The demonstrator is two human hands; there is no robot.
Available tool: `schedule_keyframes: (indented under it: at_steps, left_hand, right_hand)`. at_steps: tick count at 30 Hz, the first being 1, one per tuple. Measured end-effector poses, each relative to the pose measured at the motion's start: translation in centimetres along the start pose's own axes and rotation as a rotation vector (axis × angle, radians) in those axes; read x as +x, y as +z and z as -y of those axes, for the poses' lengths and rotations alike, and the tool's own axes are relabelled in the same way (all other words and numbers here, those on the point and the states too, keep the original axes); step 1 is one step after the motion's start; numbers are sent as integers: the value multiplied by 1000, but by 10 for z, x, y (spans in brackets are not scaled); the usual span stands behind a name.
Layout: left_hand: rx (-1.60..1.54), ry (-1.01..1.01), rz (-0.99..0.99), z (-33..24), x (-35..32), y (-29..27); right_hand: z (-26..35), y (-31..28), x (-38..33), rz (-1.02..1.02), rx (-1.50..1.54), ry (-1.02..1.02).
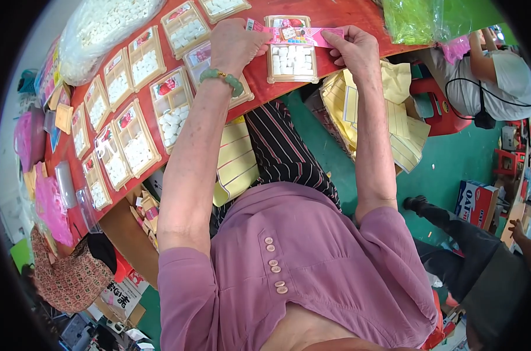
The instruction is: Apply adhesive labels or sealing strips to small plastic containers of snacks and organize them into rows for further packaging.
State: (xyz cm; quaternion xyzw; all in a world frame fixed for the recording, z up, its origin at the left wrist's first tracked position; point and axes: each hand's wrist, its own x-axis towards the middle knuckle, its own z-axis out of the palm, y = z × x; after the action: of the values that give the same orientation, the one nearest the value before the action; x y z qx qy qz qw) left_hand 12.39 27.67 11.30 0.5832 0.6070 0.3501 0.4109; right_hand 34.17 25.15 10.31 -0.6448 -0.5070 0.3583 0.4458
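Nearest the lens, a purple buttoned blouse [324,251]; past it, bare forearms [375,146] stretched out over the edge of a red table [338,11]. On the left wrist, a pale green bead bracelet [235,86]: best kept clear of neighbouring trays to avoid snagging or nudging.

Farther out, left hand [239,47] and right hand [359,50] at opposite ends of a pink printed band [303,36]. Right thumb and fingers clamped on the right end; left fingers closed on the left end, exact contact partly hidden. Between both hands, flat near the table edge, a beige compartment tray [292,78] of white pillow-shaped pieces [292,58], with the band across its upper middle.

Probably best to draw evenly from both ends, just taut enough to lose any slack, without creasing. Keep the band square to the tray's long sides and centred before loosening either pinch; press lightly.

Beyond on the left, rows of filled trays [183,89], then a clear bag of loose white pieces [104,32].
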Motion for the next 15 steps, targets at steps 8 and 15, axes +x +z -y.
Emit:
schedule_keyframes:
  at_steps: [8,15]
  left_hand:
    - [-2,23,17,4,1,-1]
    - [160,72,4,11,4,-1]
  right_hand:
    - [-1,1,-1,-1,-9,-10]
    - [2,6,-2,-47,-165,-35]
